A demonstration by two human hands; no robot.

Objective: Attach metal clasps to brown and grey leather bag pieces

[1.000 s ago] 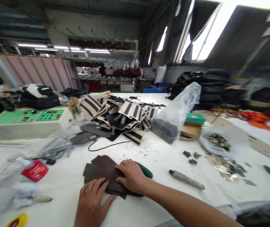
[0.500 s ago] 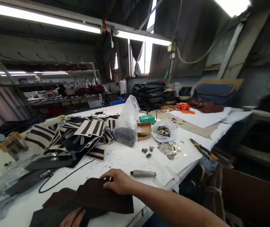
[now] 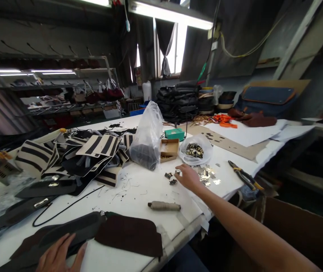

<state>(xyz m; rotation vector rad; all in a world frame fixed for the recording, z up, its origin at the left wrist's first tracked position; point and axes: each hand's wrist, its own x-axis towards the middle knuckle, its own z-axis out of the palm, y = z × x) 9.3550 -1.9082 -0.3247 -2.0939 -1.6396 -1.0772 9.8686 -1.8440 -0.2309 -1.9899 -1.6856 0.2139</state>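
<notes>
My right hand reaches out over the white table, fingers apart, its tips at a few small dark metal fittings beside a scatter of shiny metal pieces. It holds nothing that I can see. My left hand lies flat with spread fingers on a stack of dark leather pieces at the near left edge. A dark brown leather panel lies loose next to that stack. A tool with a pale wrapped handle rests between the two hands.
A heap of striped cream-and-black panels covers the left middle. A clear plastic bag, a small cardboard box, a teal box and a bag of metal parts stand behind. Pliers lie near the right edge.
My right hand let go of the brown leather panel and moved forward and right to the small metal fittings. The view swung further right; my left hand stays on the dark stack.
</notes>
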